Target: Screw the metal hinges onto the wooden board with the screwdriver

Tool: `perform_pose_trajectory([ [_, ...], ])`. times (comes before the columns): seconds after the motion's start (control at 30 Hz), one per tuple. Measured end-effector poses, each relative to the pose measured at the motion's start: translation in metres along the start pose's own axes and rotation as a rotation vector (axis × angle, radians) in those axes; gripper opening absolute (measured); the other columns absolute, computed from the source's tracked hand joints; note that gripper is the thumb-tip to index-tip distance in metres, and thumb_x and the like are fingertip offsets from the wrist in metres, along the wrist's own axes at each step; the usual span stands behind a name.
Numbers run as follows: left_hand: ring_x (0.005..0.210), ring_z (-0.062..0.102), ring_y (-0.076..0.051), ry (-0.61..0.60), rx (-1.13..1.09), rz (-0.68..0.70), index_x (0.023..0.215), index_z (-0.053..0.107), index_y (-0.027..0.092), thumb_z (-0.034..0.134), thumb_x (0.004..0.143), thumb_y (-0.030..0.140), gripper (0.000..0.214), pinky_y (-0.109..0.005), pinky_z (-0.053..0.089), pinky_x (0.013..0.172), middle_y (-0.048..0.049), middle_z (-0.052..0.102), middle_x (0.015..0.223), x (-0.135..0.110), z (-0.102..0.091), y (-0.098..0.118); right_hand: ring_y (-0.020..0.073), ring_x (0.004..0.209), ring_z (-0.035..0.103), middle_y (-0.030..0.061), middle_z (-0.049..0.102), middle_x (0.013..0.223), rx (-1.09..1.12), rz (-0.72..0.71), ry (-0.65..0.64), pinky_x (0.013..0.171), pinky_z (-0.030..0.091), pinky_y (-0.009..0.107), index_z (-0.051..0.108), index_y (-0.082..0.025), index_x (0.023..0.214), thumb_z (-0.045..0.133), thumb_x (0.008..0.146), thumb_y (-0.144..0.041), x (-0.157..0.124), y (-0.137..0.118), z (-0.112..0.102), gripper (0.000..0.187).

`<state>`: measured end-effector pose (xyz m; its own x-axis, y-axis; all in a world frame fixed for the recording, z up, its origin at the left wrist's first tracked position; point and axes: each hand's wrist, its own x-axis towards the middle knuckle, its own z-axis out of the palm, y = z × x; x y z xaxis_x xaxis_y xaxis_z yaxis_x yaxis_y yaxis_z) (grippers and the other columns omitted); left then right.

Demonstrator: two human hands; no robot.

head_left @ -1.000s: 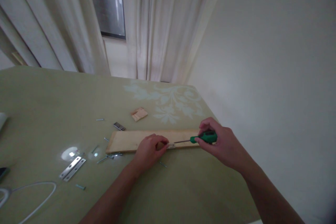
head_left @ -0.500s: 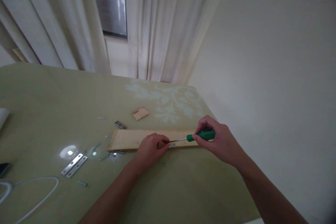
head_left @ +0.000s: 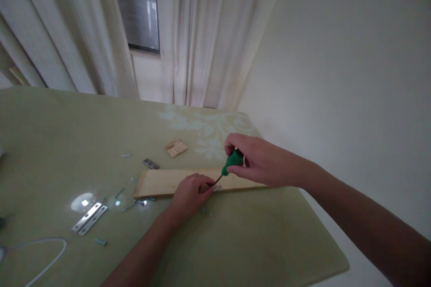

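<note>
A green-handled screwdriver (head_left: 233, 160) is gripped in my right hand (head_left: 257, 158), its shaft slanting down and left over a wooden board (head_left: 161, 181). The tip ends at the pinched thumb and forefinger of my left hand (head_left: 191, 196), which rests on the board. Whatever those fingers pinch is too small to make out. Just right of them a small metal hinge (head_left: 218, 188) lies at the board's near edge, partly covered by the hand.
Loose screws (head_left: 129, 206) are scattered left of the board. A silver hinge (head_left: 90, 219), a darker small hinge (head_left: 150, 163) and a wood scrap (head_left: 176, 148) lie on the green table (head_left: 252, 242). A white cable (head_left: 63, 251) curls at lower left.
My right hand has moved left and up, tipping the screwdriver from nearly flat to a steeper slant. My left hand keeps its pinch on the board. The view has shifted slightly.
</note>
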<state>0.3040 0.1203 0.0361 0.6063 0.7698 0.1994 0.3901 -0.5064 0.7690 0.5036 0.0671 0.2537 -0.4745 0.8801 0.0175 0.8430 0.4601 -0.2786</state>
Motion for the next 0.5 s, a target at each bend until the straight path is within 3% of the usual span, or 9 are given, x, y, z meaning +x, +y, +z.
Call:
perform_pose_trajectory([
  [0.1, 0.084, 0.070, -0.021, 0.018, 0.009, 0.007, 0.104, 0.083, 0.023, 0.069, 0.093, 0.025, 0.018, -0.029, 0.048, 0.077, -0.0045, 0.081, 0.094, 0.000, 0.001, 0.001, 0.0187, 0.082, 0.061, 0.0045, 0.069, 0.098, -0.210, -0.053, -0.046, 0.070, 0.037, 0.029, 0.060, -0.020, 0.101, 0.075, 0.098, -0.032, 0.018, -0.010, -0.001, 0.019],
  [0.23, 0.077, 0.067, -0.020, 0.004, 0.046, -0.019, 0.097, 0.081, 0.021, 0.065, 0.092, 0.022, 0.017, -0.029, 0.044, 0.071, -0.0046, 0.078, 0.087, -0.001, -0.001, 0.006, 0.0225, 0.082, 0.068, 0.0078, 0.074, 0.101, -0.476, -0.019, -0.115, 0.060, 0.029, 0.030, 0.063, -0.019, 0.107, 0.061, 0.108, -0.046, 0.026, -0.022, 0.003, 0.027],
  [0.37, 0.077, 0.066, -0.020, -0.005, 0.052, -0.030, 0.095, 0.080, 0.021, 0.067, 0.089, 0.020, 0.015, -0.029, 0.044, 0.071, -0.0042, 0.077, 0.086, -0.001, -0.002, 0.008, 0.0275, 0.085, 0.073, 0.0098, 0.078, 0.099, -0.561, -0.038, -0.198, 0.058, 0.029, 0.032, 0.062, -0.018, 0.119, 0.062, 0.105, -0.042, 0.029, -0.031, -0.001, 0.028],
  [0.5, 0.082, 0.067, -0.021, 0.023, 0.049, -0.003, 0.097, 0.080, 0.021, 0.068, 0.088, 0.017, 0.015, -0.029, 0.046, 0.076, -0.0055, 0.078, 0.092, -0.002, 0.000, 0.006, 0.0316, 0.081, 0.075, 0.0137, 0.078, 0.087, -0.652, 0.040, -0.234, 0.058, 0.034, 0.032, 0.069, -0.017, 0.112, 0.053, 0.107, -0.061, 0.041, -0.035, -0.005, 0.047],
])
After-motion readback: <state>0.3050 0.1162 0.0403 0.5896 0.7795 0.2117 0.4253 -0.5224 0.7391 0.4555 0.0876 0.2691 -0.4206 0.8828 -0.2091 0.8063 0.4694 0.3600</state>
